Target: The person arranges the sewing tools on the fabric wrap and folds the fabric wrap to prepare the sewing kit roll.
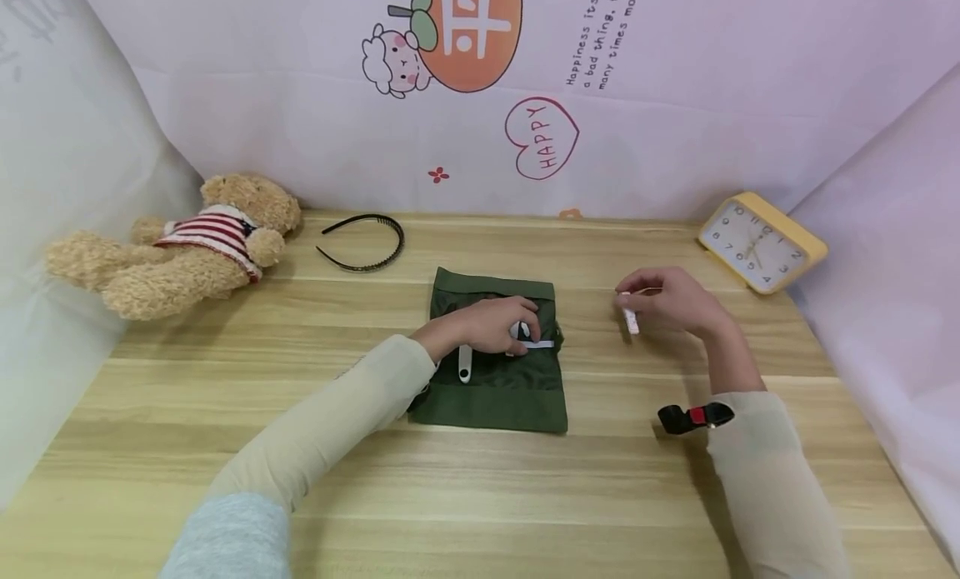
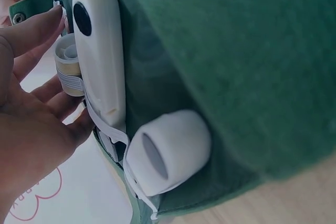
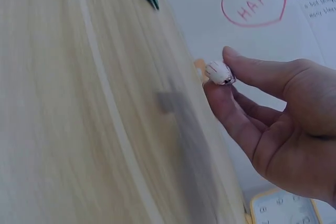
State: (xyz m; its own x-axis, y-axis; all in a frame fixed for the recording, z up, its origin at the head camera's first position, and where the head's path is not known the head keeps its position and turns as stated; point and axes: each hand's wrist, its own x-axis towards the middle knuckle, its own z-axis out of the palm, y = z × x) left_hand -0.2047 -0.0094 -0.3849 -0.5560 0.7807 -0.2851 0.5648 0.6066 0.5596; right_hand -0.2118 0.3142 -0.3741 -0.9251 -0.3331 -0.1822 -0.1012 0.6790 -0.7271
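Observation:
A dark green fabric pouch [image 1: 491, 410] lies opened out on the table, with my left hand [image 1: 491, 325] over its middle. Thumb and forefinger of that hand seem to pinch the white elastic strap [image 1: 542, 344]; the fingertips are partly hidden. In the left wrist view the strap crosses a white handheld device [image 2: 100, 51] with a black oval button, a tan tape roll [image 2: 68, 64] and a hollow white roll [image 2: 181, 145]. To the right of the pouch, my right hand [image 1: 671, 300] pinches a slim white packet [image 1: 631, 319] with faint print, raised above the table.
A teddy bear [image 1: 202, 246] in a striped top lies at the back left, beside a black headband [image 1: 401, 237]. A yellow alarm clock [image 1: 761, 242] stands at the back right. White printed cloth [image 1: 675, 146] walls in the back and sides of the wooden table [image 1: 480, 496].

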